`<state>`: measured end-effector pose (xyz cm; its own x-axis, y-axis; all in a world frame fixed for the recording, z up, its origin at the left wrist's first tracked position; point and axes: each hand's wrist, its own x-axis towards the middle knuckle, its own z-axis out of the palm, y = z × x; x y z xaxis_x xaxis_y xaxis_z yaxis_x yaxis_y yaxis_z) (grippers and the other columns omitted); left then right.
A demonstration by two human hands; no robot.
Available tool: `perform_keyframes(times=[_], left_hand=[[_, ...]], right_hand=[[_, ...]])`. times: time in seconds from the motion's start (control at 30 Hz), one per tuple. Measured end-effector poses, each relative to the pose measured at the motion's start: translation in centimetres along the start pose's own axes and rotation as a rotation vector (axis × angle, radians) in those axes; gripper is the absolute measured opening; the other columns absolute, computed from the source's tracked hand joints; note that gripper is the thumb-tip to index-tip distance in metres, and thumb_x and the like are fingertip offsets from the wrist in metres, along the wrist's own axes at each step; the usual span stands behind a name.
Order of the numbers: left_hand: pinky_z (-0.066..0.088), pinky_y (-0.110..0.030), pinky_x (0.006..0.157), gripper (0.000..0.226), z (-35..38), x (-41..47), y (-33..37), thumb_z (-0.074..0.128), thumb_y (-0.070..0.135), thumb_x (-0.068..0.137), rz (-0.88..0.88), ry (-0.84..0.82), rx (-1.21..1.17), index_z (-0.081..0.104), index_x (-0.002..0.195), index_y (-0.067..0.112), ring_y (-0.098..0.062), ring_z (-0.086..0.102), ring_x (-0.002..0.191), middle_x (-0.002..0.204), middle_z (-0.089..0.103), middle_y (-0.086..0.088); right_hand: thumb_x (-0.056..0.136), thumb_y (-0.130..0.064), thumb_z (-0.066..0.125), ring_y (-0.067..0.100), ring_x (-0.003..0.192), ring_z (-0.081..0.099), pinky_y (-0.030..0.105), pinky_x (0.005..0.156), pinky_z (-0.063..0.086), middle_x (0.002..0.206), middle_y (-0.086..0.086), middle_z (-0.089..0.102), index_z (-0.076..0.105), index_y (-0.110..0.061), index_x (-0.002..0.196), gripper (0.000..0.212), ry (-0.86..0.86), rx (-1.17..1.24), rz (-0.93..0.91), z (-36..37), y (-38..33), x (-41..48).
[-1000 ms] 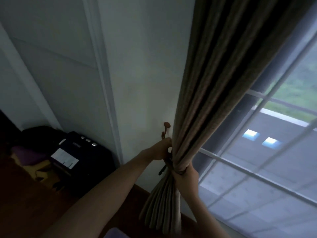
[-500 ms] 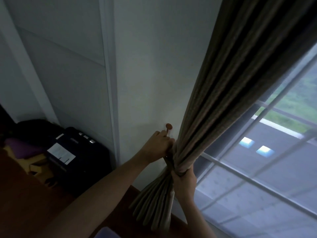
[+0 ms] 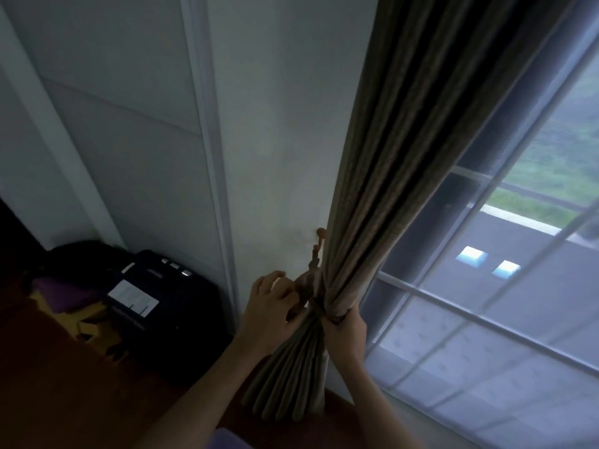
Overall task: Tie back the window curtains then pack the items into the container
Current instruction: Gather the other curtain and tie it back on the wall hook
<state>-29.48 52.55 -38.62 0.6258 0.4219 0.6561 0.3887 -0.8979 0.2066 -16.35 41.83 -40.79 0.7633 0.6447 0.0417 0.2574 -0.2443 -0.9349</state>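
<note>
A brown pleated curtain [image 3: 382, 176] hangs beside the window and is gathered into a tight bunch low down. A dark tieback band [image 3: 319, 311] wraps the bunch. My right hand [image 3: 345, 332] grips the gathered curtain from below, fingers curled round it at the band. My left hand [image 3: 270, 307] sits just left of the bunch and pinches the tieback's loose end. A reddish-brown wall hook [image 3: 319, 241] sticks out of the white wall directly above my left hand.
A dark suitcase [image 3: 162, 306] with a white label stands against the wall at the left, beside purple and yellow things [image 3: 64, 306] on the dark wooden floor. The barred window [image 3: 486, 286] fills the right side.
My left hand has dropped from the wall hook to the tieback at the curtain bunch. My right hand keeps its grip on the curtain. The view has shifted slightly.
</note>
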Motion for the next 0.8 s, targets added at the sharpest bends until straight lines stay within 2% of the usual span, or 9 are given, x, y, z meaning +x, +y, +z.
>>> perform_keyframes(times=[0.07, 0.2, 0.33, 0.43, 0.5, 0.57, 0.63, 0.7, 0.8], left_hand=[[0.044, -0.04, 0.093, 0.019, -0.3, -0.8, 0.8, 0.058, 0.032, 0.08, -0.009, -0.03, -0.017, 0.066, 0.074, 0.015, -0.025, 0.056, 0.108, 0.087, 0.062, 0.0], [0.049, -0.043, 0.091, 0.017, -0.7, -3.0, 1.8, 0.055, 0.029, 0.084, -0.033, -0.117, 0.016, 0.06, 0.071, 0.021, -0.015, 0.059, 0.084, 0.07, 0.063, 0.007], [0.046, -0.039, 0.086, 0.022, 0.2, -5.4, 1.4, 0.057, 0.036, 0.085, -0.139, -0.169, 0.063, 0.058, 0.069, 0.021, -0.016, 0.054, 0.073, 0.063, 0.058, 0.006], [0.037, -0.03, 0.081, 0.028, 0.8, -6.9, 2.7, 0.052, 0.045, 0.086, -0.168, -0.245, 0.049, 0.062, 0.073, 0.023, -0.016, 0.057, 0.07, 0.065, 0.059, 0.007], [0.04, -0.027, 0.076, 0.029, 1.3, -8.1, 3.9, 0.048, 0.046, 0.088, -0.163, -0.279, 0.004, 0.067, 0.082, 0.025, -0.013, 0.059, 0.071, 0.072, 0.063, 0.01], [0.047, -0.026, 0.073, 0.029, 1.5, -9.0, 4.8, 0.047, 0.046, 0.089, -0.132, -0.307, -0.016, 0.07, 0.092, 0.029, -0.01, 0.06, 0.076, 0.079, 0.066, 0.013], [0.051, -0.026, 0.071, 0.023, 1.9, -9.4, 5.5, 0.054, 0.043, 0.085, -0.067, -0.334, 0.016, 0.072, 0.083, 0.028, -0.01, 0.062, 0.078, 0.077, 0.067, 0.013], [0.052, -0.025, 0.07, 0.022, 2.0, -9.5, 6.2, 0.057, 0.042, 0.082, -0.023, -0.384, 0.035, 0.072, 0.076, 0.027, -0.012, 0.063, 0.077, 0.073, 0.067, 0.012], [0.05, -0.026, 0.075, 0.036, 2.7, -9.6, 6.4, 0.045, 0.046, 0.085, 0.064, -0.446, 0.059, 0.072, 0.075, 0.025, -0.013, 0.062, 0.082, 0.076, 0.067, 0.01]], right_hand=[[0.086, -0.018, 0.072, -0.001, 0.074, 0.063, 0.011, 0.057, 0.05, 0.086, -0.016, 0.063, 0.051, -0.025, 0.113, 0.035, -0.009, -0.019, -0.01, -0.5, -0.3, -0.3], [0.084, -0.013, 0.071, 0.008, 0.08, 0.06, 0.011, 0.062, 0.044, 0.089, -0.019, 0.058, 0.047, -0.022, 0.124, 0.047, -0.016, -0.054, -0.021, -1.3, -0.7, -0.3], [0.083, -0.012, 0.074, -0.001, 0.088, 0.064, 0.016, 0.068, 0.054, 0.099, -0.015, 0.06, 0.036, -0.021, 0.113, 0.049, -0.082, 0.01, -0.02, -1.5, -0.3, -1.4], [0.084, -0.017, 0.073, 0.007, 0.095, 0.067, 0.028, 0.077, 0.058, 0.097, -0.005, 0.066, 0.047, -0.022, 0.094, 0.028, -0.086, 0.014, -0.058, -0.9, 0.4, -2.9], [0.083, -0.027, 0.075, 0.008, 0.087, 0.066, 0.019, 0.069, 0.054, 0.091, -0.007, 0.066, 0.05, -0.023, 0.083, 0.025, -0.08, -0.048, -0.08, -0.8, -0.4, -3.5], [0.08, -0.04, 0.075, 0.002, 0.076, 0.058, 0.012, 0.059, 0.043, 0.09, -0.011, 0.062, 0.048, -0.026, 0.075, 0.031, -0.036, -0.238, -0.155, -1.1, -1.8, -3.6], [0.079, -0.05, 0.073, 0.003, 0.072, 0.054, 0.014, 0.059, 0.04, 0.097, -0.011, 0.059, 0.053, -0.024, 0.069, 0.034, -0.037, -0.395, -0.191, -1.4, -2.5, -3.3], [0.082, -0.052, 0.069, 0.007, 0.074, 0.053, 0.02, 0.067, 0.047, 0.111, -0.01, 0.056, 0.065, -0.017, 0.07, 0.037, -0.092, -0.534, -0.189, -1.6, -2.2, -3.1], [0.091, -0.035, 0.063, 0.009, 0.08, 0.049, 0.017, 0.073, 0.045, 0.129, -0.001, 0.049, 0.075, -0.013, 0.085, 0.026, -0.113, -0.619, -0.214, -1.8, -1.5, -3.0]])
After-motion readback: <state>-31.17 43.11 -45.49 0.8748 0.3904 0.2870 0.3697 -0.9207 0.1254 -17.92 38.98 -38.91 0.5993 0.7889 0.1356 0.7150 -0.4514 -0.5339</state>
